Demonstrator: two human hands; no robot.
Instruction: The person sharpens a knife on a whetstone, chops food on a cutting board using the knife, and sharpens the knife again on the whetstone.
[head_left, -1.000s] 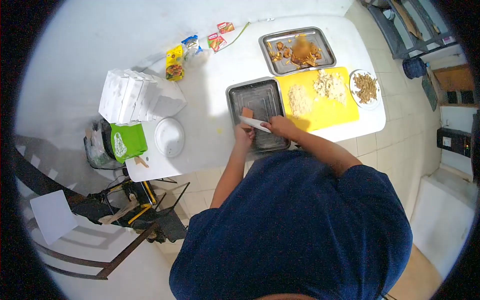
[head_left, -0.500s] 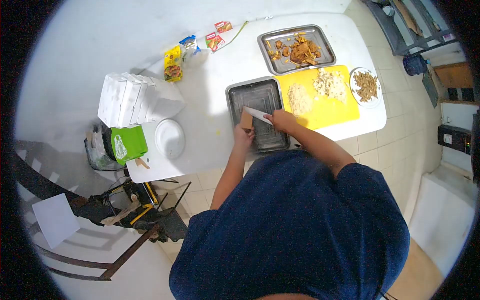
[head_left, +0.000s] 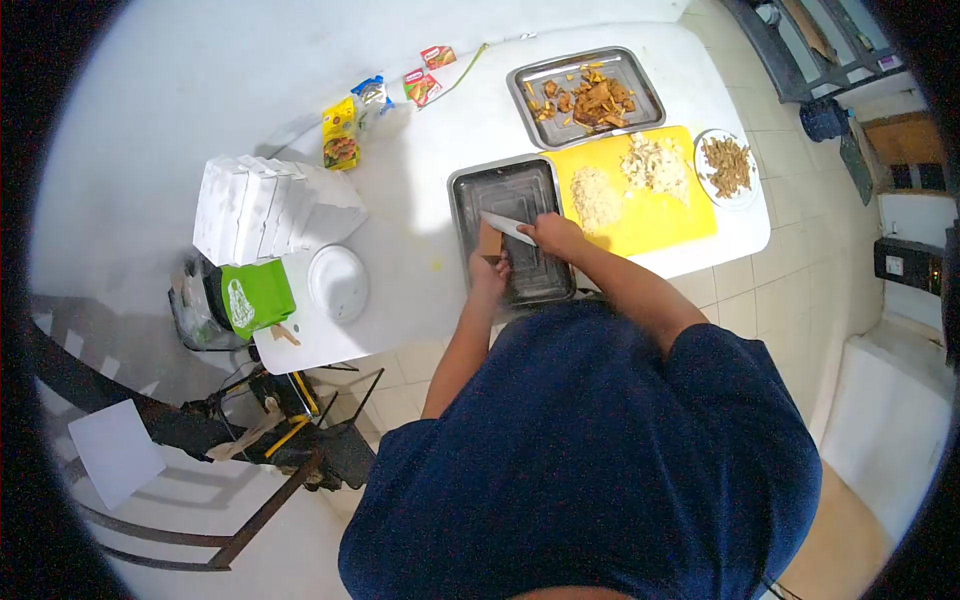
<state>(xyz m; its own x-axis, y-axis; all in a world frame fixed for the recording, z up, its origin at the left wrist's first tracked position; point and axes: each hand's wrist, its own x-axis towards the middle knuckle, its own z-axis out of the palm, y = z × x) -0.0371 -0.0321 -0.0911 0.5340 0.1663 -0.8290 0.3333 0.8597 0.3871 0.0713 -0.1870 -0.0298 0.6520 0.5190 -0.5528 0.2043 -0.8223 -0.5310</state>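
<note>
Over a dark metal tray [head_left: 525,190], my left hand [head_left: 488,272] is closed on the lower end of a brown block [head_left: 489,241]. My right hand [head_left: 553,236] grips a knife [head_left: 507,226] by its handle. The pale blade reaches left, its tip at the upper part of the block. Right of the tray lies a yellow cutting board [head_left: 640,225] with a pale chopped pile [head_left: 597,197] and a chunkier chopped pile [head_left: 655,167]. What the block is made of cannot be made out.
A second metal tray [head_left: 643,108] holds browned pieces. Brown strips fill a white plate [head_left: 706,180] at the right. Left on the table are an empty-looking round plate [head_left: 338,284], white boxes [head_left: 245,212], a green bag [head_left: 257,297], a yellow packet [head_left: 340,135] and red packets [head_left: 422,87].
Since a second ago, the blade has moved from low across the block, near my left fingers, to its upper part. The block now shows more fully above my left hand. The view has shifted slightly.
</note>
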